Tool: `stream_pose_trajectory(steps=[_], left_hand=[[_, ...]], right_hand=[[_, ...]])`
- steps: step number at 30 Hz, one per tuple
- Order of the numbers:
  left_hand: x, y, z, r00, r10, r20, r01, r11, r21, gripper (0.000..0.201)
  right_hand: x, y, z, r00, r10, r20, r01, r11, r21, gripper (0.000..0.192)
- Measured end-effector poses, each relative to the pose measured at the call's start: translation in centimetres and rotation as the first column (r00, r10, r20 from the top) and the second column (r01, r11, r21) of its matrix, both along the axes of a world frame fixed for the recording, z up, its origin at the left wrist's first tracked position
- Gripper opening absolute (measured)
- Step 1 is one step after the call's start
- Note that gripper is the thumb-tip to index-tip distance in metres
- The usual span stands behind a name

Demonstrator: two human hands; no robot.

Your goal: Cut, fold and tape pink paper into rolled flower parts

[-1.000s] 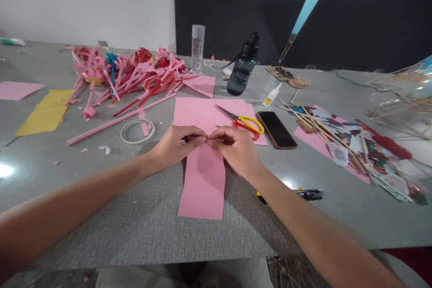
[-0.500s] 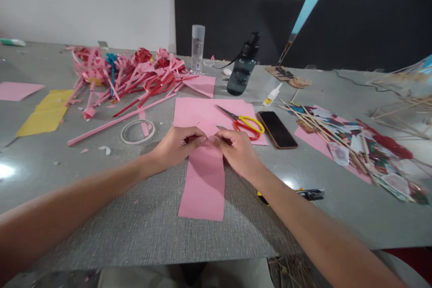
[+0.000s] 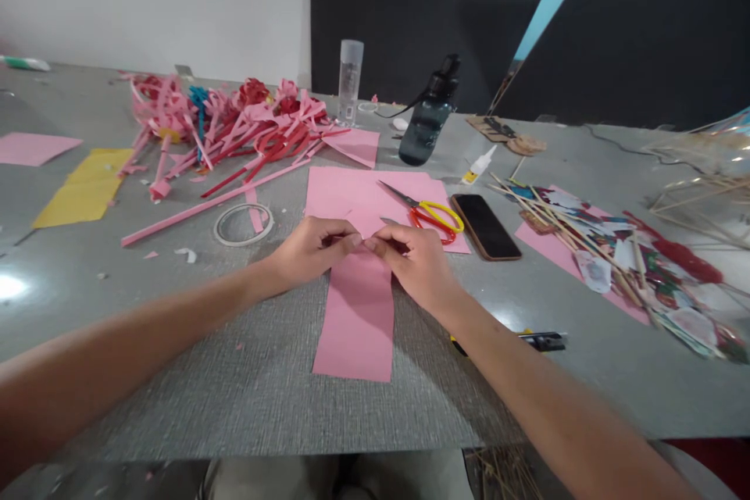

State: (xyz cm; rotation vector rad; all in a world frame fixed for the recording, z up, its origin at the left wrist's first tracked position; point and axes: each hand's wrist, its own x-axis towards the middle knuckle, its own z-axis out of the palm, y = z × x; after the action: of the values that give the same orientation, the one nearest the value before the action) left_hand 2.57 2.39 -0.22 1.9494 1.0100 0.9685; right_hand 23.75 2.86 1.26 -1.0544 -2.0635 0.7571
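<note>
A pink paper strip [image 3: 358, 328] lies lengthwise toward me on the grey table. Over its far end my left hand [image 3: 319, 250] and my right hand [image 3: 410, 258] meet, thumbs and index fingers pinched, fingertips almost touching. Both pinch a bit of pink paper there; the fingers cover how it is folded. Behind the hands lies a larger pink sheet [image 3: 333, 187], with open scissors [image 3: 430, 211] with yellow and red handles resting on it. A roll of white tape [image 3: 226, 238] sits to the left of my left hand.
Pink and red paper flowers [image 3: 234, 125] are heaped at the back left. To the right are a phone [image 3: 486, 226], a glue bottle [image 3: 479, 166], a dark bottle [image 3: 426, 121], wooden sticks [image 3: 554, 226] among scraps, and a cutter [image 3: 542, 341] beside my right forearm.
The view has shifted slightly, so everything sits a little further right. Both hands keep their pinch at the strip's far end, with only a tiny change in the fingertips.
</note>
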Motion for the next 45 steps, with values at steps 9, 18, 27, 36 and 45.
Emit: stream_pose_trajectory(steps=[9,18,27,36,45], left_hand=[[0.13,-0.06,-0.01,1.0,0.011,0.001,-0.011,1.0,-0.013,0.021],[0.22,-0.22,0.15,0.999,0.018,-0.034,-0.018,1.0,0.011,0.023],[0.26,0.01,-0.06,0.999,0.036,-0.021,-0.035,0.999,0.028,0.027],[0.2,0.21,-0.29,0.999,0.027,0.023,-0.027,0.999,0.017,0.025],[0.29,0.0,-0.05,0.999,0.032,0.011,-0.033,0.998,0.053,0.024]], right_hand=[[0.0,0.06,0.13,1.0,0.004,-0.017,-0.005,0.999,-0.041,0.017],[-0.14,0.12,-0.06,0.997,-0.015,-0.08,0.006,0.993,-0.116,0.01],[-0.06,0.27,-0.23,0.989,-0.039,-0.146,0.025,0.995,-0.096,0.016],[-0.06,0.53,0.18,0.966,-0.07,-0.248,0.016,0.977,-0.211,0.018],[-0.12,0.74,-0.23,0.944,-0.091,-0.318,-0.012,0.951,-0.309,0.017]])
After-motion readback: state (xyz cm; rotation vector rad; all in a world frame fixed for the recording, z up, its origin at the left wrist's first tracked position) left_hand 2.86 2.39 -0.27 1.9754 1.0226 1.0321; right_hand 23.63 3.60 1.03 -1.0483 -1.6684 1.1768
